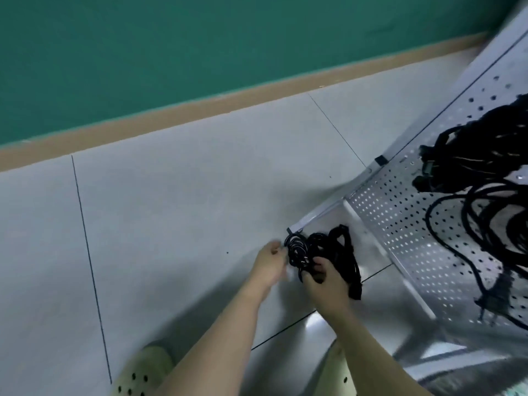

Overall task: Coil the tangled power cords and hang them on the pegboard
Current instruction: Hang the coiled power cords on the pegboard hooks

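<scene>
You are looking down at a pale grey tiled floor (pixel 177 212), with a tan skirting strip (pixel 200 107) and a green wall (pixel 171 38) running across the top of the view. At the lower left edge, a light green perforated clog (pixel 143 372) shows on your foot.

Near the centre, your left hand (pixel 270 264) reaches forward with its fingers curled at the left edge of a small bundle of black power cord (pixel 320 252); the picture is blurred there, so it seems to pinch a loop, but the exact grip cannot be told. Just to its right, your right hand (pixel 325 281) is closed around the lower part of the same bundle, thumb on top. The bundle is held low over the floor, partly wound into small rings on its left side, with looser strands hanging toward the right.

Further right, a silver perforated pegboard (pixel 400 212) stretches diagonally to the frame's edge. A large tangled mass of black cords (pixel 480 172) lies against it at the far right, with loops trailing down across the holes.
</scene>
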A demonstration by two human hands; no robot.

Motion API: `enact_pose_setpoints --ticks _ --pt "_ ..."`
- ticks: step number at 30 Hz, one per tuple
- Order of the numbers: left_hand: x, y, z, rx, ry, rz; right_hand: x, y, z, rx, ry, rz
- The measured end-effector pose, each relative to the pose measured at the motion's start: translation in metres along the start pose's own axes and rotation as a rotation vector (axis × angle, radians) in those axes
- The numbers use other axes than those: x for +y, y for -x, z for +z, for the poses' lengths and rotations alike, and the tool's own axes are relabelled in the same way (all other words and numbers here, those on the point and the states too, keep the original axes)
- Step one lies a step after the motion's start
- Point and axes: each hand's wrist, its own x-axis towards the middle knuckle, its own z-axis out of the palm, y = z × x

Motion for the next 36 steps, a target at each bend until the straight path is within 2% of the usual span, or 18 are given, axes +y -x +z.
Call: enact_pose_setpoints --ticks 5,10,13,18,22,25,31,36 --pt "-0.003 -0.037 0.012 -0.024 -0.050 0.034 0.009 -0.015 0.007 0.011 0.056 -0.008" --pt "0.006 -0.044 0.006 -0.050 -0.073 0.100 0.003 -0.024 0.009 0.033 -0.148 0.092" --pt "0.021 -0.041 -0.007 -0.073 -0.040 0.138 -0.014 -0.023 0.003 0.036 -0.234 0.084" --pt "0.082 0.009 -0.036 -0.100 -0.016 0.326 -0.071 -0.003 -0.011 0.066 -0.371 -0.082" --pt "0.138 0.071 -0.053 -0.033 0.000 0.499 -0.121 0.034 -0.050 -0.135 -0.309 -0.260" --pt "0.180 0.131 -0.059 -0.055 -0.039 0.625 -0.162 0.072 -0.081 -0.230 -0.264 -0.390" --pt "0.266 0.258 -0.051 -0.129 -0.139 0.865 -0.235 0.161 -0.153 -0.155 -0.261 -0.678" --pt "0.313 0.335 -0.021 -0.195 -0.203 1.031 -0.279 0.220 -0.218 0.038 -0.306 -0.857"
